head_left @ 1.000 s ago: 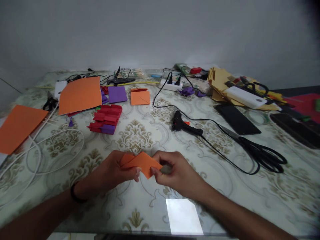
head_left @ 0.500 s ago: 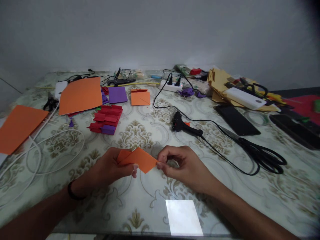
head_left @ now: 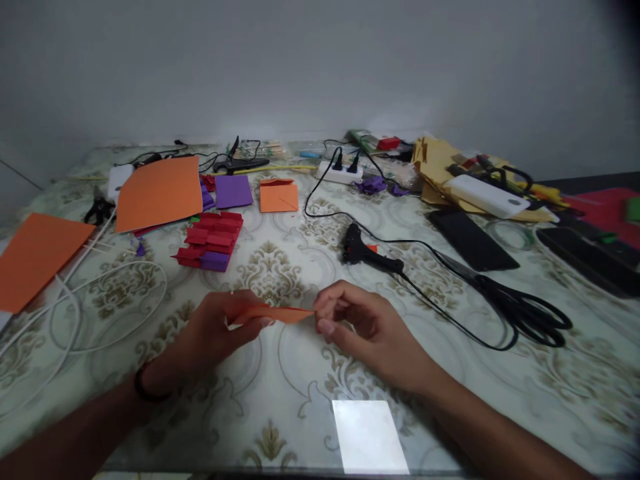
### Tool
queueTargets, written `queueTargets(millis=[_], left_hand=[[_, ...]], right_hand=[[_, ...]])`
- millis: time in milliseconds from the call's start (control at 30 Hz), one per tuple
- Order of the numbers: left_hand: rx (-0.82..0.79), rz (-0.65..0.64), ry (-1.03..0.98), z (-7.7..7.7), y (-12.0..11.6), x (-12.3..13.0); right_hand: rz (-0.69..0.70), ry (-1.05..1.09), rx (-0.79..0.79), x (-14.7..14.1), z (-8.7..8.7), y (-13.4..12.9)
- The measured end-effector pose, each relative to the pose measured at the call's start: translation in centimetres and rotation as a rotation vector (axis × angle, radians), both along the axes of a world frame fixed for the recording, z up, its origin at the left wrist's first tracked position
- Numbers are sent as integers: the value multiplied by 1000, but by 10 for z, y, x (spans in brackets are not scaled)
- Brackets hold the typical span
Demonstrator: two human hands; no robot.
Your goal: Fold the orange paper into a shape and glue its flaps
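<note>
My left hand (head_left: 213,333) pinches a small folded piece of orange paper (head_left: 287,314) between thumb and fingers, low over the front of the table. The paper is seen almost edge-on, its tip pointing right. Beside that tip is my right hand (head_left: 370,333), fingers curled with the thumb apart from them; whether a fingertip touches the paper I cannot tell. Beyond my hands lie a red and purple folded-paper piece (head_left: 213,240), a folded orange paper (head_left: 279,197) and a purple paper square (head_left: 233,192).
A black glue gun (head_left: 370,252) with its cord lies beyond my right hand. To the right are black-handled scissors (head_left: 520,307) and a black phone (head_left: 473,239). Large orange sheets (head_left: 160,193) and a looped white cable (head_left: 163,287) occupy the left. A power strip (head_left: 340,173) stands at the back.
The folded orange paper has tipped from showing its broad face to nearly edge-on. My right thumb has come away from the paper's tip, opening a gap to the fingers.
</note>
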State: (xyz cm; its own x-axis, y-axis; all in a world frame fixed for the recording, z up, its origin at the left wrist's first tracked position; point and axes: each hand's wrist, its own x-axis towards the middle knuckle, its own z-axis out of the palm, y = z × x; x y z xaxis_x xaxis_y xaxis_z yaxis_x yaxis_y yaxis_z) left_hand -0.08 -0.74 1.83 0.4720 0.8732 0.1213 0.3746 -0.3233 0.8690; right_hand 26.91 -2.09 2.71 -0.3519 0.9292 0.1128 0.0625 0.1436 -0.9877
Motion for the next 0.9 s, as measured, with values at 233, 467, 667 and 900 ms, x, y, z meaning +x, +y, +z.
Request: queueTargets(millis=[233, 467, 667, 900], left_hand=[[696, -120, 98, 13, -7, -3], [866, -84, 226, 18, -14, -5], [920, -67, 269, 20, -14, -6], [912, -85, 277, 17, -16, -5]], right_hand=[[67, 36, 15, -3, 0, -6], [131, 99, 29, 0, -1, -8], [256, 110, -33, 4, 2, -7], [213, -53, -93, -3, -5, -8]])
